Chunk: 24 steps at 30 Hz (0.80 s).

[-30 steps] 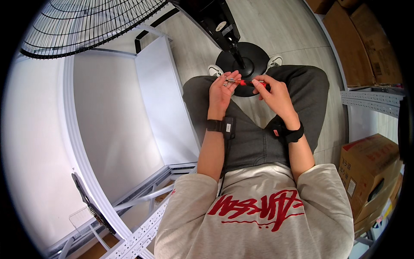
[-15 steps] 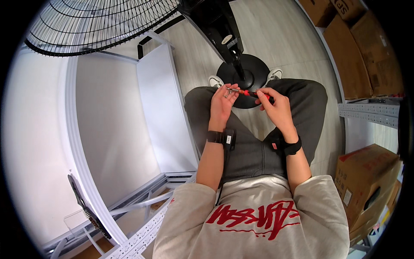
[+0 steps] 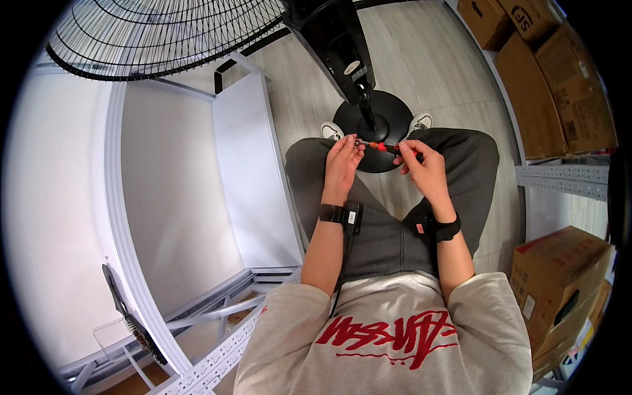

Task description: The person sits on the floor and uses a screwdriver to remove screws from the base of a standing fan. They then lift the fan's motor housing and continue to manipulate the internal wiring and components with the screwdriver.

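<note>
My right hand (image 3: 426, 170): back up, fingers wrapped round the screwdriver (image 3: 380, 147). My left hand (image 3: 340, 166): fingers curled at its tip, can't tell if gripping.

Screwdriver (image 3: 390, 149) in R hand (image 3: 428, 170), fan base (image 3: 396, 108) ahead, ctns (image 3: 550, 273) R

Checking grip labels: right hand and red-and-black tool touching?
Touching. The head view shows the right hand gripping the red-and-black tool, thumb and fingers closed on it.
</note>
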Motion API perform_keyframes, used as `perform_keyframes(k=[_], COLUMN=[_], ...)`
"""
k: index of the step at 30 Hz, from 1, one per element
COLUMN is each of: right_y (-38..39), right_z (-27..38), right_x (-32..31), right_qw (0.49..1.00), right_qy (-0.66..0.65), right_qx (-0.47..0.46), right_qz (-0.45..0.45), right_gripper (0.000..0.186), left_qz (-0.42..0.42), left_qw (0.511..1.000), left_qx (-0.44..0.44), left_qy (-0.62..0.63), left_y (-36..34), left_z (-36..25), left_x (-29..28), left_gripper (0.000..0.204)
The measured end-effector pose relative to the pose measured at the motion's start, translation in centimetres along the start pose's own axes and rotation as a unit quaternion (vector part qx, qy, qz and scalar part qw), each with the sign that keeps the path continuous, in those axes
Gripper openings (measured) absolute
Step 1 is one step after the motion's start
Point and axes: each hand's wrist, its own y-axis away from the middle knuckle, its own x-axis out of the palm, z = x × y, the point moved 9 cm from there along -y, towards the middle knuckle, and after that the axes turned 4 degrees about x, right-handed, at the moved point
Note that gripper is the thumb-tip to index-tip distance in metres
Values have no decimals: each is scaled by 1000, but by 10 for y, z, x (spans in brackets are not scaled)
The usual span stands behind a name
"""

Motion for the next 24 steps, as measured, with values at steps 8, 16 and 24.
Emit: perform_keyframes(k=[8,16,24], right_y=[2,3,6], right_z=[7,6,13], right_x=[-3,-6,-9], right_qw=[1000,999,999], right_qy=[-7,-31,-29], right_qx=[10,17,12], right_qz=[-6,-12,-7], right_gripper=[23,23,23], left_qz=[-4,13,30], left_qw=[1000,999,995], left_qx=[-1,-8,-7], left_qy=[4,35,93], left_y=[2,-2,-4], left_z=[-1,3,4], left_x=[4,1,2], left_gripper=[21,23,23])
